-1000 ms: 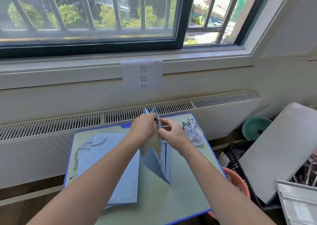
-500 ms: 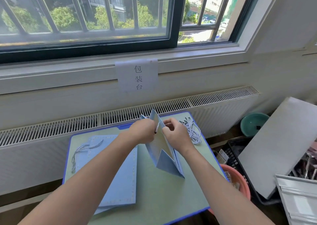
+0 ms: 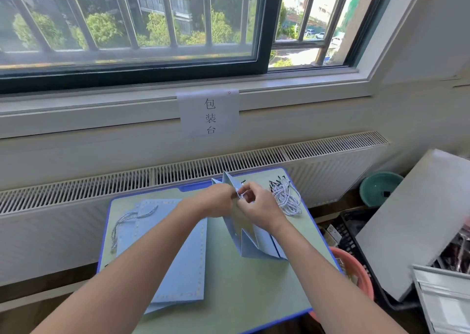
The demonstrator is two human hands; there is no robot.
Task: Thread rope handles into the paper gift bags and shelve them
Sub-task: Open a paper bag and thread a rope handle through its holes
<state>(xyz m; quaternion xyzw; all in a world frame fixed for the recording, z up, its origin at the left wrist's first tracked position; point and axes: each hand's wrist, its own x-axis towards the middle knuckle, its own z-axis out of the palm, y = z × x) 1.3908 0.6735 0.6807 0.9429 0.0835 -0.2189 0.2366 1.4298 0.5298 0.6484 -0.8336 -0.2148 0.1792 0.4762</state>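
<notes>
A light blue paper gift bag (image 3: 256,244) stands half-folded on the small table (image 3: 236,295). My left hand (image 3: 216,201) grips its top edge from the left. My right hand (image 3: 256,206) pinches a white-and-blue twisted rope (image 3: 241,195) at the bag's rim. A bundle of loose rope handles (image 3: 286,197) lies at the table's far right corner. Flat blue bags (image 3: 183,262) lie stacked on the left, one with a rope handle (image 3: 127,219) fitted.
A radiator (image 3: 76,191) runs behind the table under the window sill with a paper sign (image 3: 208,113). To the right stand a pink basin (image 3: 353,270), a black crate (image 3: 356,234), a green basin (image 3: 379,188) and a leaning grey board (image 3: 417,221).
The bag's bottom has swung further right and both hands have shifted slightly at its rim. The camera view has drifted a little.
</notes>
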